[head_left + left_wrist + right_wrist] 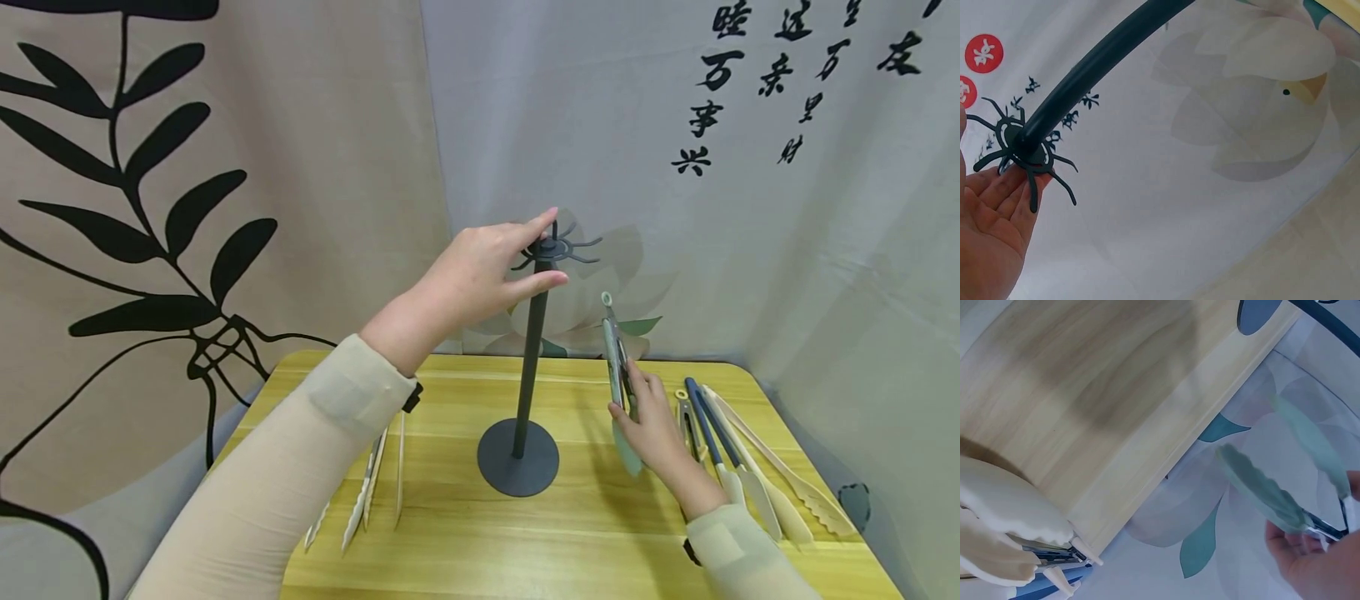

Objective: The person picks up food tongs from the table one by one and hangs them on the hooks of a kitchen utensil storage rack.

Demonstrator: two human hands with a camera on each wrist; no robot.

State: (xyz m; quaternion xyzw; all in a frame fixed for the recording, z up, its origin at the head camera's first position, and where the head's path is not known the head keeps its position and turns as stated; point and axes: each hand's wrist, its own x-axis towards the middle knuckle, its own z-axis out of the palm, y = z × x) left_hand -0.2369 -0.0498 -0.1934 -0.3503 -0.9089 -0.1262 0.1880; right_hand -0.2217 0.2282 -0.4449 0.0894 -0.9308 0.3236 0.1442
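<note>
Pale green tongs with slim grey-edged arms are gripped in the right hand, thumb and fingers curled round them, their two heads parted and pointing down above the table. The left hand is spread wide, thumb and fingers either side of the hooked top of a dark grey stand with a thin pole and round base, fingertips touching the hooks. The stand is upright on a yellow wooden table. Cream and blue-handled kitchen utensils lie at right; cream-tipped tongs lie at left, partly behind the left sleeve.
</note>
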